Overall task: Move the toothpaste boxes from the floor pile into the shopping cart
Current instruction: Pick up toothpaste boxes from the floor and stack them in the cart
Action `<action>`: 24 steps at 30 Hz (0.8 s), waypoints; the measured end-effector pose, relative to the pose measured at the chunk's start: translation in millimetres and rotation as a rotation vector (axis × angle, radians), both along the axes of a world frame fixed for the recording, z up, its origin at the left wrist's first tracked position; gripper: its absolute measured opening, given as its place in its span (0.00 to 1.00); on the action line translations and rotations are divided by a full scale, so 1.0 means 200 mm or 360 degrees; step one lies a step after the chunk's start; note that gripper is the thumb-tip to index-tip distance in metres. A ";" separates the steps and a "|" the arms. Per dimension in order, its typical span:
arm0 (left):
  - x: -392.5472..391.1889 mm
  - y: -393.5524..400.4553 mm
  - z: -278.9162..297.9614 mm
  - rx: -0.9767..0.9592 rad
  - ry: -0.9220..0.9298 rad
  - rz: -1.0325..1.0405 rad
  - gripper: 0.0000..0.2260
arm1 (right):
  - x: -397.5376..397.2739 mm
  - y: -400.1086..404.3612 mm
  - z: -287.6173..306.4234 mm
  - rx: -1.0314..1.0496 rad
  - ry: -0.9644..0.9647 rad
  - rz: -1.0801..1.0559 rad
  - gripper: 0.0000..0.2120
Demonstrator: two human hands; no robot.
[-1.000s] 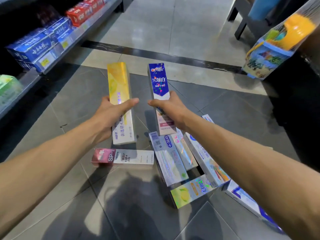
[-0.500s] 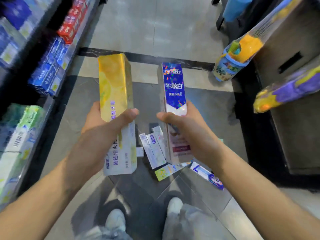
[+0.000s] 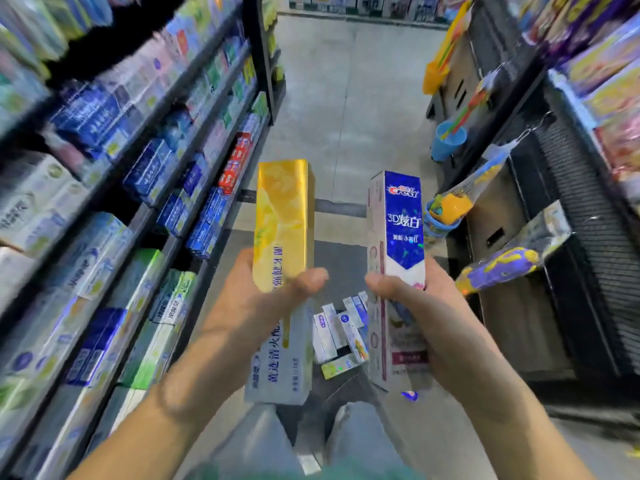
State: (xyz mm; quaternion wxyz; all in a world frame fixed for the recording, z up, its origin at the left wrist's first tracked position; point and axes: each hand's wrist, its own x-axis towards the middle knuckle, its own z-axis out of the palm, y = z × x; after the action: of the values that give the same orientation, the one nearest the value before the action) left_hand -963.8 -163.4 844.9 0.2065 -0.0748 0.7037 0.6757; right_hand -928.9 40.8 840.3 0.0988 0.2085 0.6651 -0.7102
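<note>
While each hand is clamping one upright carton at mid-length, thumb across the front face, the left hand (image 3: 256, 306) is holding the yellow toothpaste box (image 3: 282, 237) and the right hand (image 3: 426, 313) the blue Crest box (image 3: 401, 244); both are judged light, stiff, glossy cardboard, liable to slip or dent unless gripped across the narrow sides. Below and between the hands the floor pile (image 3: 341, 336) is lying on smooth grey tile, stocked shelves (image 3: 114, 188) are crowding the left hand's outer side, hanging goods (image 3: 498, 268) are flanking the right, and no shopping cart is showing.

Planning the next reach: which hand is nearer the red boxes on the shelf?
Left. The left hand, holding the yellow box, is on the side of the red boxes; the right hand is farther across the aisle.
</note>
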 end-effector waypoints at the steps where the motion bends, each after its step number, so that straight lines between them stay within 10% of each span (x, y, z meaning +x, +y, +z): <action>1: 0.02 0.02 0.08 -0.0015 0.0057 0.0013 0.40 | 0.02 0.01 0.07 0.0015 0.0033 -0.0040 0.36; 11: 0.03 -0.12 0.40 0.0071 0.0272 -0.0204 0.35 | 0.20 -0.12 0.42 -0.0121 0.0367 -0.0377 0.14; 24: -0.11 -0.36 0.57 0.0147 0.0381 -0.0803 0.31 | 0.46 -0.63 0.60 0.0125 0.0487 -0.0996 0.24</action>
State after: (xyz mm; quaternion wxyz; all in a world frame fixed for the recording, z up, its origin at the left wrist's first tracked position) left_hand -985.8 -235.9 958.7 0.2868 0.1924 0.6880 0.6383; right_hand -836.8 -84.5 960.6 -0.2326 0.2972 0.6028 -0.7030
